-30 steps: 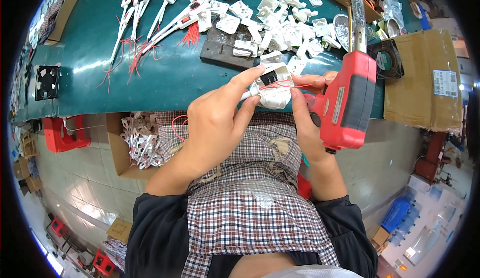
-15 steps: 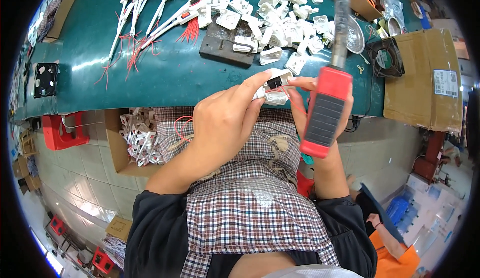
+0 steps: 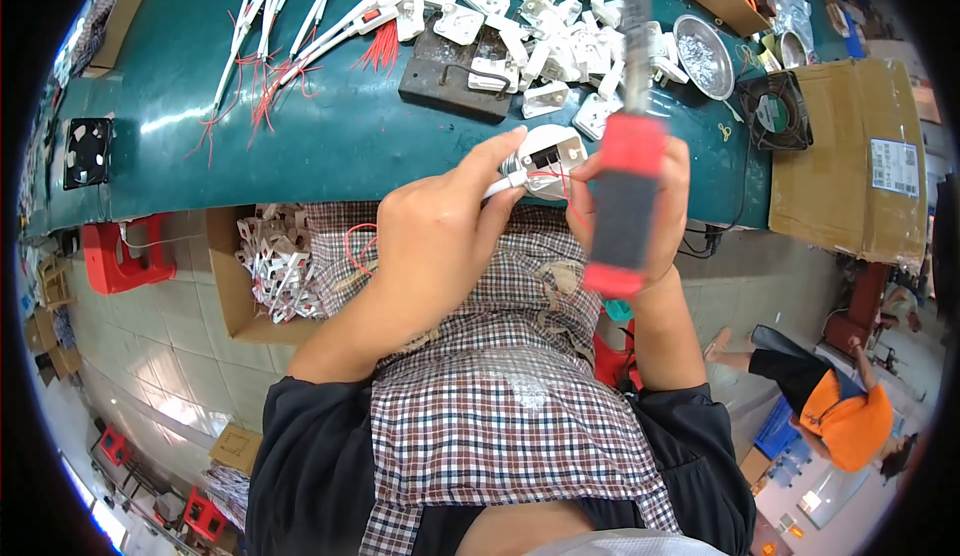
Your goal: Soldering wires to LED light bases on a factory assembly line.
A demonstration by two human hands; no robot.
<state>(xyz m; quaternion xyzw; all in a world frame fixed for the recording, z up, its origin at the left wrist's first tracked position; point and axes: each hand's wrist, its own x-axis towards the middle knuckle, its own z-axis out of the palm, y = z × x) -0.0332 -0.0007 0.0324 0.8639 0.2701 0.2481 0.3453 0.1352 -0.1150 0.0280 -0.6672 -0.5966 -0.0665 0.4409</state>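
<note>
My left hand (image 3: 435, 221) pinches an open white plastic housing (image 3: 556, 148) at its left side, over the table's near edge. Inside the housing sits a black part, and a threaded metal end shows beside my left fingertips. A white cable (image 3: 503, 187) runs from it under my left thumb. My right hand (image 3: 672, 211) is closed at the housing's right side, its fingertips on a thin red wire (image 3: 567, 185). A red-and-black tool handle (image 3: 625, 206) with a grey shaft, blurred, hides much of that hand; whether the hand touches it I cannot tell.
Beyond my hands lie a dark metal block (image 3: 455, 76), a heap of white plastic shells (image 3: 570, 51) and white cords with red switches (image 3: 345, 41). A metal bowl (image 3: 704, 56), a fan (image 3: 775, 111) and a carton (image 3: 845, 146) stand right. Another person (image 3: 850, 421) is behind, lower right.
The housing has turned, showing more of its open inside and the threaded end. The tool handle has shifted left and slightly up. The person at lower right has moved farther right.
</note>
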